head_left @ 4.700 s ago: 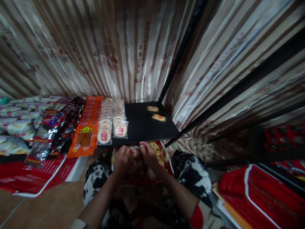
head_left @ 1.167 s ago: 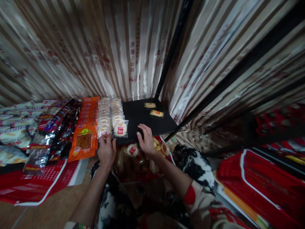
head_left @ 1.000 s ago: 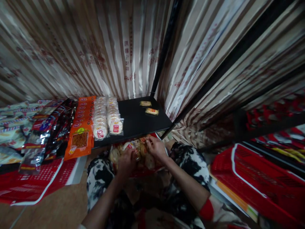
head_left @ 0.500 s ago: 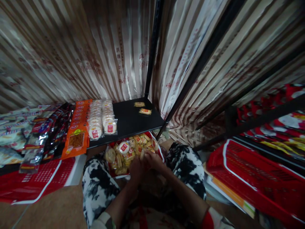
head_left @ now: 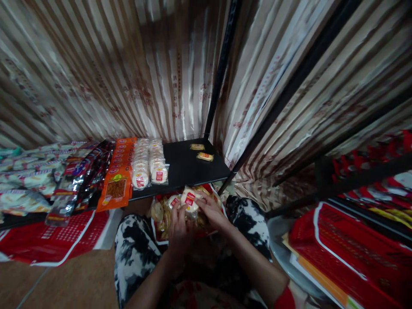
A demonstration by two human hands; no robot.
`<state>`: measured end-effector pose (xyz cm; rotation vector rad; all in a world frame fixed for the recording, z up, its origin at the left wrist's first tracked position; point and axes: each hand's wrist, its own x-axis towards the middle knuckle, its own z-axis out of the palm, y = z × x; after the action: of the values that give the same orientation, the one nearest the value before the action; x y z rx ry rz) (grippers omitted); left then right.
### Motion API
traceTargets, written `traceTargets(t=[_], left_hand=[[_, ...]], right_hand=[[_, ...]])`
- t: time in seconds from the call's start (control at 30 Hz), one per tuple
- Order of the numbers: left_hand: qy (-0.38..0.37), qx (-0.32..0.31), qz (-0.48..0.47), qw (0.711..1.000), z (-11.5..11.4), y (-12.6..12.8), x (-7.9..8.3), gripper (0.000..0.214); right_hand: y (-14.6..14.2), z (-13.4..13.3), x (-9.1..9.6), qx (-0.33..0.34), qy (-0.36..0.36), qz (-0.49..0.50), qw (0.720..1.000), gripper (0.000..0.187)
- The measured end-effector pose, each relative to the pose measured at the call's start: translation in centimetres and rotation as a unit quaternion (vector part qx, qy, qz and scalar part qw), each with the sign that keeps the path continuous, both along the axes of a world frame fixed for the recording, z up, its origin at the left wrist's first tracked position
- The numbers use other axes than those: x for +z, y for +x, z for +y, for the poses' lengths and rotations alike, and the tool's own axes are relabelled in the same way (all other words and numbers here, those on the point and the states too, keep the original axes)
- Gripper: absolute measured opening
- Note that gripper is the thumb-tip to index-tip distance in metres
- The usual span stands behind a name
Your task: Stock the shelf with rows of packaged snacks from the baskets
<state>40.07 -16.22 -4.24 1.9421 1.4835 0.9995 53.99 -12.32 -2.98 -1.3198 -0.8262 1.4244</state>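
Note:
My right hand [head_left: 212,211] grips a round white rice cracker packet [head_left: 190,200] with a red label, tilted up over a red bag [head_left: 161,243]. My left hand [head_left: 179,225] is closed at the lower edge of a second white cracker packet [head_left: 174,201], just left of the first. Its fingertips also come near the first packet. Yellowish wrapped snacks [head_left: 165,216] fill the bag, which sits between my knees. My hands hide part of its contents.
A black shelf [head_left: 180,165] carries two rows of white cracker packets [head_left: 140,177], an orange snack pack [head_left: 116,189], dark packets [head_left: 69,189] and two small yellow snacks [head_left: 205,156]. Black posts [head_left: 222,73] rise beside a striped curtain [head_left: 154,77]. A red bag [head_left: 347,244] stands right.
My hands were together over the bag; now they are slightly apart, and the right one shows a white rice cracker packet. The view has shifted a little left.

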Motion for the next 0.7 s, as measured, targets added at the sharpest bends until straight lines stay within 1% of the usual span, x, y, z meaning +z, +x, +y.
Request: traceTargets(t=[0.07,0.13,0.2,0.27,0.33,0.37,0.4,0.43,0.47,0.5,0.53,0.57,0.6,0.63,0.67,0.7], left_hand=[[-0.035,0.033,-0.072,0.996,0.6,-1.1,0.1,0.043],[-0.097,0.086,-0.159,0.979,1.4,-2.1,0.1,0.046],[-0.174,0.120,-0.251,0.945,2.3,-3.0,0.0,0.052],[-0.250,0.125,-0.339,0.898,3.2,-3.6,0.0,0.055],[-0.301,0.121,-0.404,0.855,3.8,-4.1,0.0,0.054],[-0.311,0.122,-0.420,0.844,4.0,-4.4,0.1,0.052],[-0.310,0.125,-0.420,0.844,4.2,-4.7,0.2,0.050],[-0.296,0.132,-0.404,0.855,4.4,-5.1,0.4,0.046],[-0.270,0.136,-0.368,0.879,4.6,-5.6,0.6,0.042],[-0.234,0.136,-0.312,0.911,4.7,-6.2,0.9,0.039],[-0.187,0.128,-0.241,0.944,4.8,-6.8,1.2,0.036],[-0.138,0.113,-0.163,0.970,4.9,-7.4,1.5,0.035],[-0.092,0.089,-0.088,0.988,5.0,-8.1,1.9,0.035],[-0.054,0.059,-0.023,0.997,5.2,-8.7,2.3,0.035],[-0.027,0.025,0.028,0.999,5.3,-9.2,2.6,0.035],[-0.009,-0.004,0.064,0.998,5.6,-9.6,2.9,0.036]], right_hand=[[-1.0,0.6,0.6,0.009,0.005,0.013,1.000,0.044],[-2.1,1.0,1.1,0.019,0.008,0.026,0.999,0.044],[-3.2,1.4,1.5,0.031,0.008,0.043,0.999,0.043],[-4.2,1.6,1.6,0.038,0.006,0.053,0.998,0.044],[-4.9,1.8,1.5,0.047,0.006,0.042,0.998,0.045],[-5.2,1.9,1.3,0.058,0.009,0.023,0.998,0.044],[-5.3,1.9,1.1,0.069,0.016,-0.007,0.997,0.044],[-5.4,2.0,0.9,0.074,0.032,-0.054,0.995,0.044],[-5.4,2.0,0.8,0.071,0.059,-0.119,0.989,0.044],[-5.3,2.1,0.8,0.060,0.098,-0.198,0.973,0.046],[-5.2,2.1,0.9,0.048,0.145,-0.280,0.948,0.047],[-5.0,2.2,1.1,0.042,0.195,-0.355,0.913,0.048],[-5.0,2.3,1.4,0.049,0.242,-0.415,0.876,0.048],[-4.9,2.5,1.8,0.070,0.282,-0.456,0.841,0.047],[-5.0,2.6,2.2,0.101,0.310,-0.480,0.814,0.045],[-5.2,2.8,2.6,0.133,0.326,-0.494,0.795,0.045]])
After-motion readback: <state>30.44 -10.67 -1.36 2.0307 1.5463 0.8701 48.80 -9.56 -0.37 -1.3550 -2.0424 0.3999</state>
